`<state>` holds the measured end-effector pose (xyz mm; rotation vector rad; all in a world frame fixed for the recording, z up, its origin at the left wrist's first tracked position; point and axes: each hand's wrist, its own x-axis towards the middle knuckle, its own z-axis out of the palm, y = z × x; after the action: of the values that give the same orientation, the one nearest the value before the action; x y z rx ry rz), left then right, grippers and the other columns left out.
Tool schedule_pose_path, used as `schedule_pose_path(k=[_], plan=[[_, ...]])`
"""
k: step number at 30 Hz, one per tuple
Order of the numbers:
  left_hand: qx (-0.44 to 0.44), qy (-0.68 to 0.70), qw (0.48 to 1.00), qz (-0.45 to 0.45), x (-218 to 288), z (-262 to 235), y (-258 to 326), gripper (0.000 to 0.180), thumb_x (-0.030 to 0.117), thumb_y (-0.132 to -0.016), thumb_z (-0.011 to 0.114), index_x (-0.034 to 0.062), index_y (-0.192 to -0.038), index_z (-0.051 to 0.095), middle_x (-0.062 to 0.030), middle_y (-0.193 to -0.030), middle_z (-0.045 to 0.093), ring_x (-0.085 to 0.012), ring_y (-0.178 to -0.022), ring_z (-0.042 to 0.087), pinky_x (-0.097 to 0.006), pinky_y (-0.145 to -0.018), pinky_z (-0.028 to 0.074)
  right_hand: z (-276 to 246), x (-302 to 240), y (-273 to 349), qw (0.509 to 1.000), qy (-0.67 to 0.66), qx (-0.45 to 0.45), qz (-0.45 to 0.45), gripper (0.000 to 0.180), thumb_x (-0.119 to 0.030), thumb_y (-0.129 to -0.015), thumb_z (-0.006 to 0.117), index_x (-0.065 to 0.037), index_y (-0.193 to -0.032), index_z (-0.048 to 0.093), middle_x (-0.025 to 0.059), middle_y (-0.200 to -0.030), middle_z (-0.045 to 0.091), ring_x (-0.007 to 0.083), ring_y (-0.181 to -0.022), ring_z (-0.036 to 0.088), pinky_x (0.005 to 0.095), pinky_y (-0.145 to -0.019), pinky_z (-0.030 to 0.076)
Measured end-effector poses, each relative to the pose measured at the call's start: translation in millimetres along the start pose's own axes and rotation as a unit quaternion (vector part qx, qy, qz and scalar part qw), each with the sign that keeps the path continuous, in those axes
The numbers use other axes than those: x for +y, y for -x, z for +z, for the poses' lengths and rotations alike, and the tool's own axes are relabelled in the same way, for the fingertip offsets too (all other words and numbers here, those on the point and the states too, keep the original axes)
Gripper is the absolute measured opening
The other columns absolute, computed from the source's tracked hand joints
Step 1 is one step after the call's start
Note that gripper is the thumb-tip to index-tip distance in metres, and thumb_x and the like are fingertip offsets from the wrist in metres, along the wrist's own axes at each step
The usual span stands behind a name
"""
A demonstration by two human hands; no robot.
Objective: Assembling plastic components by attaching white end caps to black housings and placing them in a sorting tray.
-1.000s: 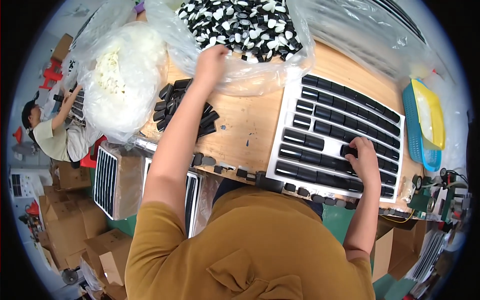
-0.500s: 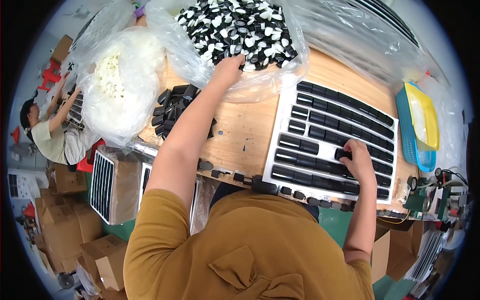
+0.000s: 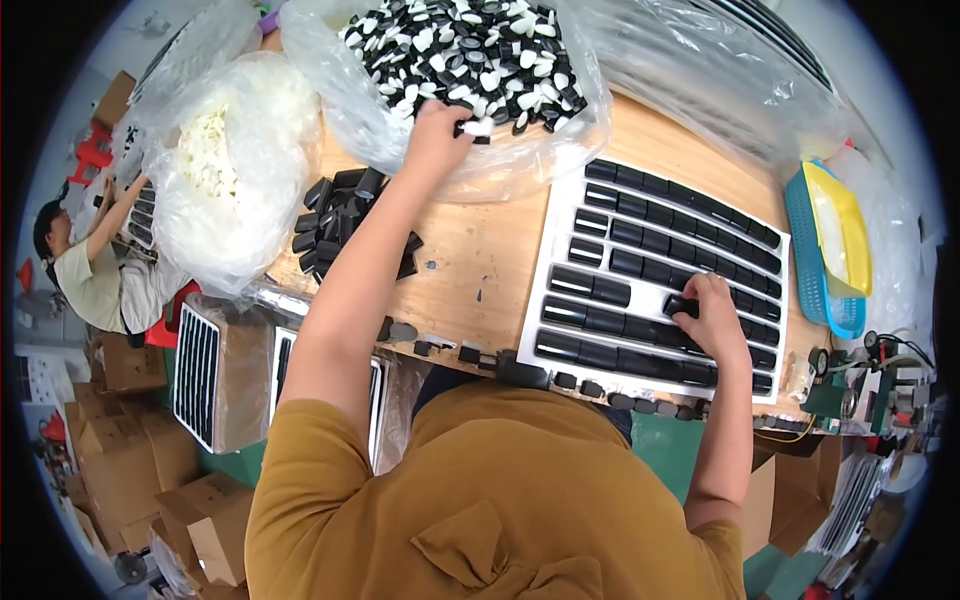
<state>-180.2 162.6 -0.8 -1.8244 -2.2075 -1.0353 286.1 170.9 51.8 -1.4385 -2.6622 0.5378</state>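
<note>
My left hand (image 3: 436,142) is at the near edge of a heap of small black and white pieces (image 3: 470,60) in a clear plastic bag (image 3: 350,100). Its fingers are closed, with a small black-and-white piece (image 3: 479,128) at the tips, slightly blurred. My right hand (image 3: 714,318) rests over a white tray (image 3: 648,300) lined with rows of glossy black blocks. Thumb and fingers pinch one black block (image 3: 680,305) beside a bare gap in its row; part of it is hidden by the fingers.
A pile of loose black blocks (image 3: 335,225) lies left of the tray, beyond my left forearm. Another clear bag (image 3: 225,240) holds cream-coloured pieces. Blue and yellow baskets (image 3: 808,240) stand at the right. A co-worker (image 3: 90,270) sits far left. Cardboard boxes (image 3: 130,470) stand below.
My left hand has drawn slightly left in the heap, and a black-and-white piece now shows at its fingertips. My right hand keeps its pinch on the block. The whole view has shifted a little.
</note>
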Motion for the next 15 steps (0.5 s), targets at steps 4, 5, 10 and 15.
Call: schedule_pose_path(k=[4,5,10,15], plan=[[0.022,0.309,0.934,-0.176,57,-43,60,0.023,0.006,-0.074,0.078,0.0035,-0.094,0.066,0.0027,-0.072,0.054,-0.0055,-0.064,0.049,-0.021,-0.062,0.044,10,7,6,0.999,-0.034,0.017,0.012,0.036,-0.001,-0.065,0.076,-0.001,-0.093,0.054,0.0152,-0.093,0.058,0.0326,-0.090,0.057,0.0386,-0.082,0.048],[-0.002,0.328,0.919,-0.218,74,-49,82,0.020,0.005,-0.075,0.077,0.0035,-0.092,0.066,0.0049,-0.071,0.053,-0.0032,-0.064,0.047,-0.020,-0.061,0.042,10,7,7,0.999,-0.018,0.024,0.009,0.035,-0.001,-0.068,0.075,-0.001,-0.094,0.052,0.0134,-0.090,0.058,0.0289,-0.087,0.058,0.0362,-0.079,0.048],[-0.013,0.223,0.963,-0.152,93,-26,178,0.023,0.004,-0.071,0.079,0.0037,-0.090,0.066,-0.0036,-0.083,0.063,-0.0144,-0.075,0.059,-0.028,-0.067,0.047,-1,-38,-6,0.978,-0.199,0.057,0.013,0.027,-0.002,-0.085,0.066,-0.003,-0.101,0.045,0.0044,-0.082,0.056,0.0093,-0.073,0.056,0.0232,-0.064,0.045],[-0.017,0.183,0.980,-0.076,90,-24,194,0.029,0.006,-0.064,0.081,0.0057,-0.088,0.067,-0.0074,-0.090,0.062,-0.0297,-0.095,0.056,-0.038,-0.084,0.045,37,-128,-29,0.940,-0.314,0.040,-0.127,0.026,-0.002,-0.079,0.072,-0.003,-0.103,0.060,0.0038,-0.083,0.058,0.0095,-0.065,0.054,0.0243,-0.056,0.043]])
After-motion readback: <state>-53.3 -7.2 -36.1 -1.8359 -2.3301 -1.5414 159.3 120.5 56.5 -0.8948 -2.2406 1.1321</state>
